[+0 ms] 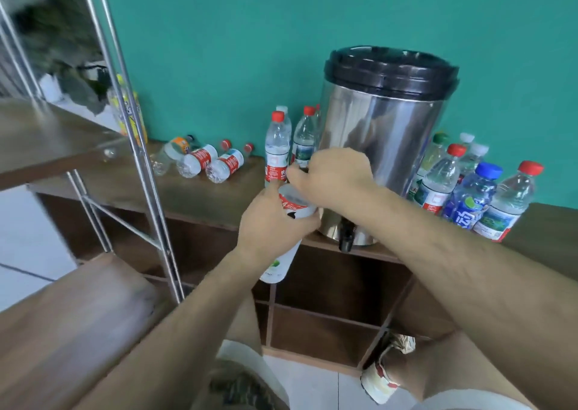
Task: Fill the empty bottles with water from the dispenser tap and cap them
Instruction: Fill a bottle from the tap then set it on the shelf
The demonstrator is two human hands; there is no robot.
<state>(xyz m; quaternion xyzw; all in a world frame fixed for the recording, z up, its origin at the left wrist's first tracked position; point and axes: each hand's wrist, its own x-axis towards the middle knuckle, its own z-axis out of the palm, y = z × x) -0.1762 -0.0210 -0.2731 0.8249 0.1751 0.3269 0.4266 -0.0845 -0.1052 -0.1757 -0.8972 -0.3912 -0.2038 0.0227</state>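
L hand (275,221) wraps the bottle (279,265) round its upper body, holding it off the worktop (187,190), just left of the dispenser tap (346,237). Prob. a steadying grip so R hand (331,175), fingers curled down over the neck, can work the cap, which is hidden underneath. Bottle: pale plastic, white label w/ red band, green mark lower down; fill level can't be told.
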